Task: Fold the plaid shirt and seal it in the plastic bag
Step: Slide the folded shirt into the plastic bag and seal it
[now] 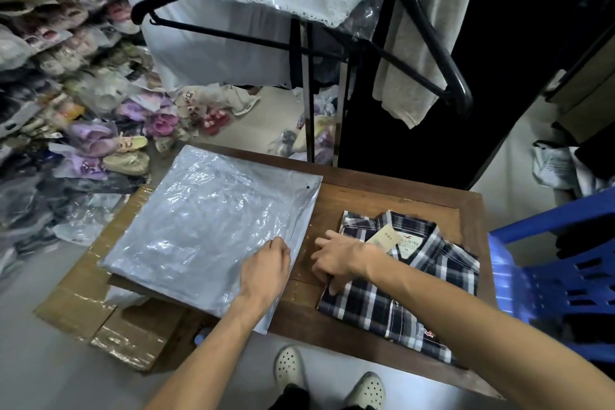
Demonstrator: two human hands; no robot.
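Left hand (266, 268), fingers curled, pins plastic bag (206, 226) mouth, centre frame. Right hand (336, 260) pinches folded plaid shirt (399, 293) edge, probably to slide it in.

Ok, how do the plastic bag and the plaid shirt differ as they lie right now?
The plastic bag is clear, shiny and empty; the plaid shirt is opaque checked cloth, folded. The bag is the wider and overhangs the table; the shirt lies within it. The left hand rests on the bag, the right hand on the shirt's edge. Both lie flat.
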